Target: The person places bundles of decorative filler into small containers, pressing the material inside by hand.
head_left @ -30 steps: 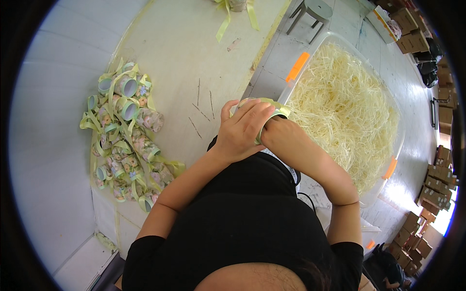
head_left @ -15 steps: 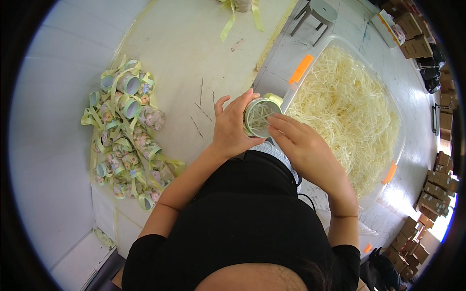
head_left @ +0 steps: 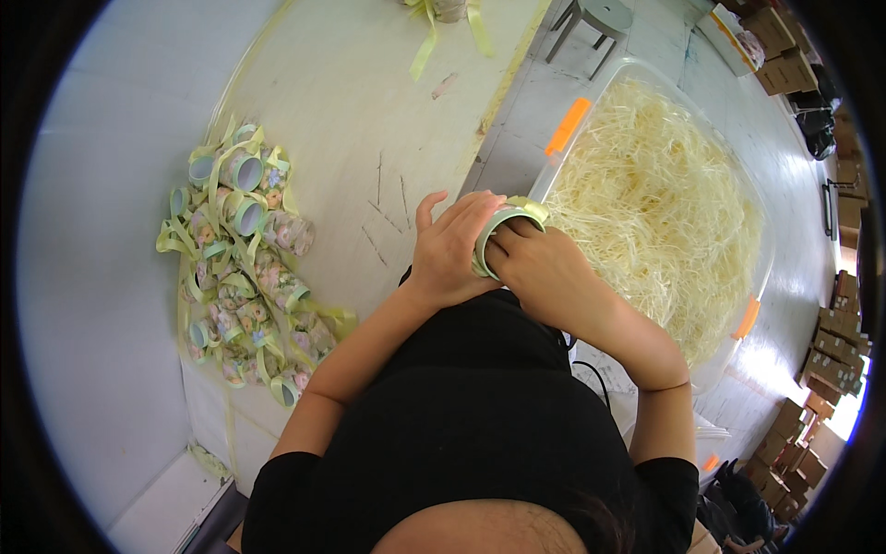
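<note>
My left hand (head_left: 454, 247) is wrapped round a small cylindrical box (head_left: 483, 242) with a pale green rim, holding it in front of my body with its mouth facing up. A yellow ribbon (head_left: 528, 209) shows at its far side. The fingers of my right hand (head_left: 554, 277) reach down into the mouth, so their tips and the inside are mostly hidden. Close by on the right stands a clear plastic bin (head_left: 551, 173) with orange latches, heaped with pale yellow shredded paper filler (head_left: 651, 222).
On the pale table (head_left: 341, 157), a pile of similar floral boxes (head_left: 245, 268) with yellow ribbons lies at the left. Another ribboned box (head_left: 449, 9) is at the far edge. A grey stool (head_left: 604, 13) stands beyond the bin, with cardboard cartons (head_left: 789, 74) along the right.
My right hand has gone from the rim down into the box, covering the shredded filler seen inside before. The box has shifted slightly toward me and to the right.
</note>
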{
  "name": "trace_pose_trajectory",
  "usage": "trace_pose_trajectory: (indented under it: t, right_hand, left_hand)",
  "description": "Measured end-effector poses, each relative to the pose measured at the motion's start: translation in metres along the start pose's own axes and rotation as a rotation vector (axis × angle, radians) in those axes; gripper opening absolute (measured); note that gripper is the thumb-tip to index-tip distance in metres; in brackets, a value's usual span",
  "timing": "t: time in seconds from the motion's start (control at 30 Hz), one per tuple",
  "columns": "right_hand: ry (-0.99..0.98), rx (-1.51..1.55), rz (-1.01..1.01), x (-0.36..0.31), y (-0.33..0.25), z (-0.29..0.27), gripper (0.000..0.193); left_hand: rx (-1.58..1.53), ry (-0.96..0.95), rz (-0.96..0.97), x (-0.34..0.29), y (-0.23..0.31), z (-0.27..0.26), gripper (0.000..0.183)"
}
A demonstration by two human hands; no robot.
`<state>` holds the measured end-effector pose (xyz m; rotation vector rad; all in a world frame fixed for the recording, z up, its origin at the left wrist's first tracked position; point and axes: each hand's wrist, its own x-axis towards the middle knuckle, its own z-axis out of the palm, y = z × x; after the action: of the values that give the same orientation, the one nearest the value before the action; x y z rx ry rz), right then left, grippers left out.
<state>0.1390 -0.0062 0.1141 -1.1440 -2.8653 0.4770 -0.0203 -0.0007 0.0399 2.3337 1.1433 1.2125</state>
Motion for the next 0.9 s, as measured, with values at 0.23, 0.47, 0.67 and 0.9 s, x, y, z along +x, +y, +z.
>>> trace_pose_trajectory:
  t: [0.23, 0.47, 0.67, 0.9]
  right_hand:
    - [0.164, 0.131, -0.084, -0.017, -0.001, -0.024, 0.037]
    - [0.176, 0.124, -0.045, -0.018, -0.009, -0.024, 0.035]
    - [-0.193, 0.155, 0.144, 0.010, -0.001, 0.002, 0.036]
    - [0.006, 0.207, -0.035, 0.004, -0.001, 0.004, 0.035]
  left_hand:
    - [-0.124, 0.034, -0.102, -0.010, -0.010, 0.001, 0.091]
    - [-0.095, 0.070, -0.102, -0.010, -0.014, 0.005, 0.091]
    - [-0.100, 0.027, -0.082, -0.011, -0.003, 0.000, 0.083]
    - [-0.083, 0.022, -0.104, -0.020, -0.011, 0.001, 0.091]
